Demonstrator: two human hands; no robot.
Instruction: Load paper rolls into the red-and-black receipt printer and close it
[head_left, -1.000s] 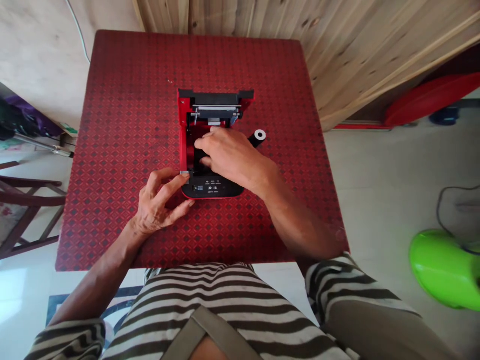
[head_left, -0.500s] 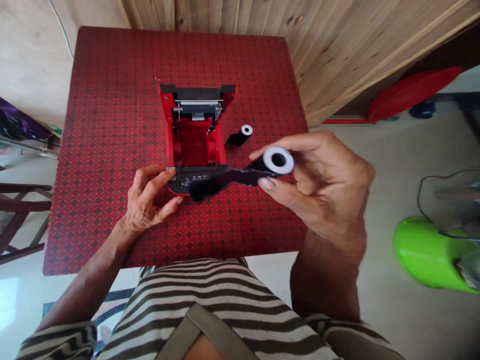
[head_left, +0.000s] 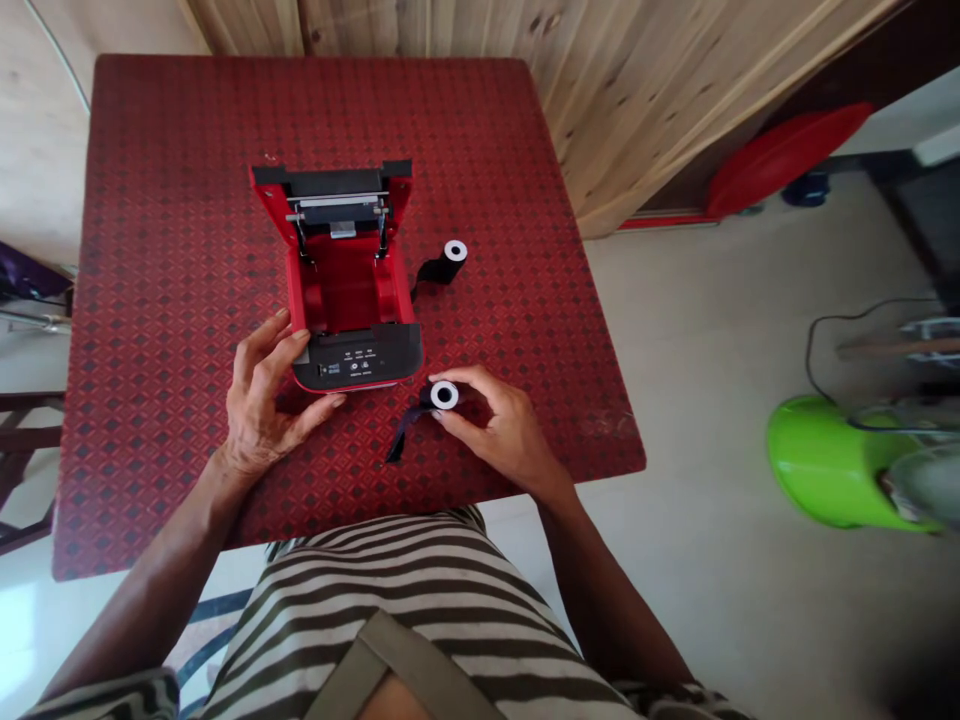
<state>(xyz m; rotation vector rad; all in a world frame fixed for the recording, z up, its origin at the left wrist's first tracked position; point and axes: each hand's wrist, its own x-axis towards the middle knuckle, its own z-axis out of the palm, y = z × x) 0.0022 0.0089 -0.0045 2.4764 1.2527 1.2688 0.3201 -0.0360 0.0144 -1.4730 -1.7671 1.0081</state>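
A small red and black printer [head_left: 356, 355] stands on the table with its lid [head_left: 337, 195] raised and its red inner bay bare. My left hand [head_left: 262, 400] holds the printer's front left corner, fingers on the side and top, thumb at the front edge. Close to the front right corner, my right hand [head_left: 502, 420] pinches a small black roll [head_left: 444, 395] with a white ring-shaped end between thumb and fingers. A loose black strip hangs from it toward the left. Behind, to the printer's right, a second black roll [head_left: 453, 255] stands on the table, its strip trailing toward the printer.
The table [head_left: 187, 120] has a red patterned cover. Wooden panelling [head_left: 480, 35] rises behind it. On the floor to the right are a green bin [head_left: 825, 465] and a thin black cable [head_left: 814, 340]. A dark wooden chair [head_left: 26, 440] is partly visible at left.
My right hand has lowered the black roll from close to the camera down to the table beside the printer's front right corner. My left hand stays on the printer. The view has shifted right.
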